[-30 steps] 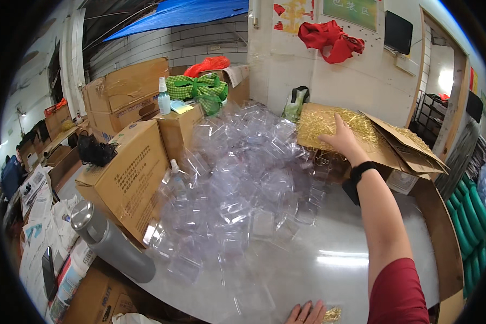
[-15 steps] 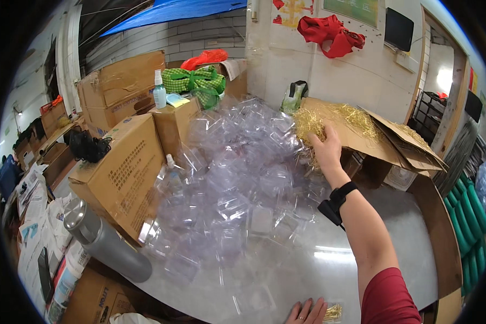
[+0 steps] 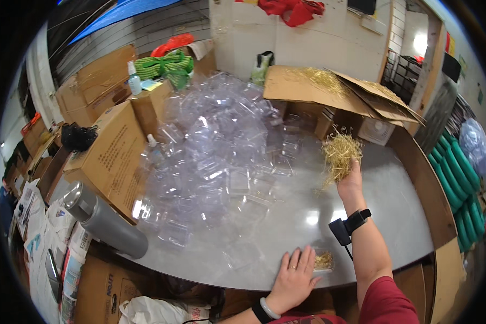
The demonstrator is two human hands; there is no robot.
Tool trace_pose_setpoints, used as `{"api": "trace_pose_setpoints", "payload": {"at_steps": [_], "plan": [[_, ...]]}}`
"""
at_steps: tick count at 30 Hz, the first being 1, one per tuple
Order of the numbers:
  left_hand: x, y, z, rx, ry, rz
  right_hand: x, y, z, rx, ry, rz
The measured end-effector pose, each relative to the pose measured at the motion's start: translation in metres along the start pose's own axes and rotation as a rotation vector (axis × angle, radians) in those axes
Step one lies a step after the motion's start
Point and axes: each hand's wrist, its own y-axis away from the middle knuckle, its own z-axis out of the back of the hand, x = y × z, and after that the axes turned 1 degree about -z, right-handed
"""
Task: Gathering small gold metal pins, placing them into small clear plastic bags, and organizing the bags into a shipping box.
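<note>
My right hand (image 3: 352, 182) is closed around a loose clump of gold shredded filler (image 3: 341, 155), held over the right part of the grey table (image 3: 378, 210). Strands stick out and hang from the bunch. Flat near the table's front edge rests my left hand (image 3: 297, 276), fingers stretched out and holding nothing. Just right of its fingertips sits a small clear box (image 3: 324, 268) with gold shreds inside. A large heap of clear plastic boxes (image 3: 216, 146) covers the table's left and middle.
Cardboard sheets (image 3: 308, 86) with more gold shreds lie at the back right. Cardboard cartons (image 3: 113, 156) and a grey flask (image 3: 105, 221) line the left side. A cardboard wall (image 3: 424, 189) edges the right, beside green bundles (image 3: 456, 173).
My right hand has pulled a clump of gold filler off the cardboard sheets and brought it nearer over the table. The view has shifted, showing more of my left hand.
</note>
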Motion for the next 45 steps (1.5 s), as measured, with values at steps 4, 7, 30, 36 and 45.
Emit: {"api": "trace_pose_setpoints", "payload": {"at_steps": [4,7,30,36,45], "plan": [[0.001,0.001,-0.003,0.019,-0.011,0.001,0.02,0.015,0.047,0.017,-0.345,-0.574],[-0.001,0.002,-0.006,0.012,-0.03,-0.006,0.019,0.022,0.073,0.031,-0.27,-0.472],[-0.004,0.0,-0.009,0.154,-0.072,-0.004,0.02,-0.023,0.022,0.097,-0.309,-0.326],[-0.001,-0.002,-0.007,0.145,-0.118,0.029,0.001,-0.043,0.03,0.16,-0.317,-0.293],[-0.009,-0.003,-0.01,0.075,-0.067,0.002,0.018,-0.085,0.108,0.192,-0.059,-0.317]]}}
